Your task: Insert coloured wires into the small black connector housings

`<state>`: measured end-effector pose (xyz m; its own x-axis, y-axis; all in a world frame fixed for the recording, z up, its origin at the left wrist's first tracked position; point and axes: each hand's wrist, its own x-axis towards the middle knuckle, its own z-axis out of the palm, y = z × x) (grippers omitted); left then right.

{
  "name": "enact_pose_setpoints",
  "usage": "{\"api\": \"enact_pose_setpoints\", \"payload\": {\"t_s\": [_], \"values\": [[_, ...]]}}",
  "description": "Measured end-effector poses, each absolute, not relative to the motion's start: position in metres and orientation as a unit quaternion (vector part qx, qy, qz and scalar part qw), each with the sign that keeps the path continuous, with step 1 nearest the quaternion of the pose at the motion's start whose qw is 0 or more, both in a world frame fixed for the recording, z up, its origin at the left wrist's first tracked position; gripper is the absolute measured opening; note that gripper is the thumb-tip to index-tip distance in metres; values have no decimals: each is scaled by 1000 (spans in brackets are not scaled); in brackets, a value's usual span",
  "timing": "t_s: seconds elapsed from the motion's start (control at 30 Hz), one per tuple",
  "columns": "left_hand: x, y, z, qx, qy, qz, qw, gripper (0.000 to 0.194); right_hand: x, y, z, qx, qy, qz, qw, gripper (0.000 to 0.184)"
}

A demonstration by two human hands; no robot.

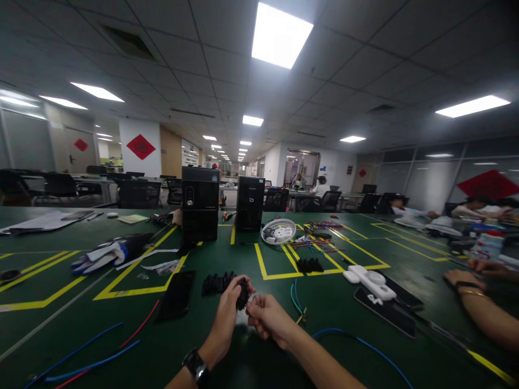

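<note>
My left hand (227, 309) is closed around a small black ridged block (243, 295), held just above the table's near side. My right hand (271, 321) is pinched close against the block's right side; what sits between its fingers is too small and blurred to make out. Right behind my left hand lies a row of similar black ridged blocks (215, 283). More black blocks (310, 265) rest farther right, on the yellow tape. A blue and green wire pair (297, 302) lies to the right of my right hand.
A black phone (177, 294) and red and blue wires (95, 346) lie left. Two black computer-like cases (200, 202) stand behind, beside a white round basket (279, 231). Right are phones with a white device (371, 283) and another person's arm (482, 308). A glove (105, 256) lies left.
</note>
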<state>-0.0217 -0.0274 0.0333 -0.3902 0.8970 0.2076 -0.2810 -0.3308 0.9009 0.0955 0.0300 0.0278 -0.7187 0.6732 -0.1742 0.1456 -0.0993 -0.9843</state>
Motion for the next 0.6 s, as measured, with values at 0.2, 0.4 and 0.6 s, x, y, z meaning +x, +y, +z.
{"api": "enact_pose_setpoints", "payload": {"t_s": [0.2, 0.4, 0.6], "values": [[-25, -21, 23, 342, 442, 724, 404, 37, 90, 33, 14, -324, -658, 649, 203, 32], [-35, -23, 26, 385, 502, 709, 311, 40, 85, 33, 25, -323, -758, 536, 183, 35], [-35, -16, 41, 270, 418, 808, 317, 33, 91, 17, 67, -290, -847, 376, 237, 29]]}}
